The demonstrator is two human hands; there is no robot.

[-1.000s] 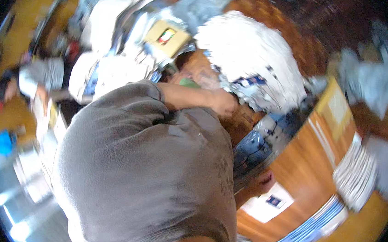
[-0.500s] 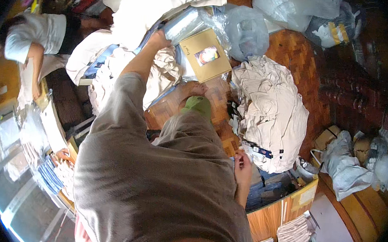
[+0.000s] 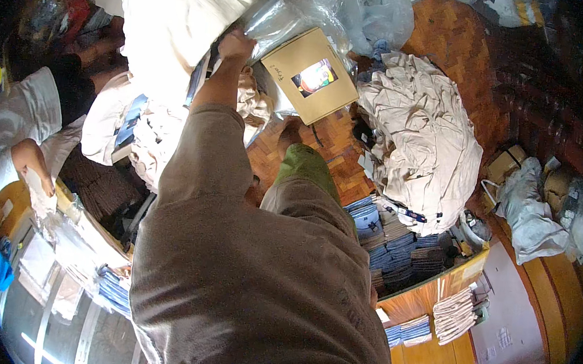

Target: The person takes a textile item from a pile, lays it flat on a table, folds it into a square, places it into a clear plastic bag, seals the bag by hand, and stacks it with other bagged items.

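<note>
My left hand (image 3: pixel 236 44) reaches far forward and is closed at the edge of a large cream cloth garment (image 3: pixel 170 22). Its fingertips are partly hidden, but the cloth edge runs into the grip. Close to that hand lie clear plastic wrapping (image 3: pixel 282 16) and a brown cardboard box (image 3: pixel 330 102) with a coloured picture on top. Beneath my forearm more crumpled cream cloth (image 3: pixel 251 102) shows. My right hand is out of sight beside my body.
A heap of cream garments (image 3: pixel 427 142) lies at the right, above a wooden bin (image 3: pixel 428 289) with folded blue and dark fabric stacks (image 3: pixel 400 250). Farther right are plastic bags (image 3: pixel 532 210). At the left, another person in a white shirt (image 3: pixel 20 113) handles pale cloth.
My body has leaned and the view has shifted. My left hand stays at the cream cloth's edge. My right hand, earlier visible beside the bin with fingers curled, has dropped out of sight.
</note>
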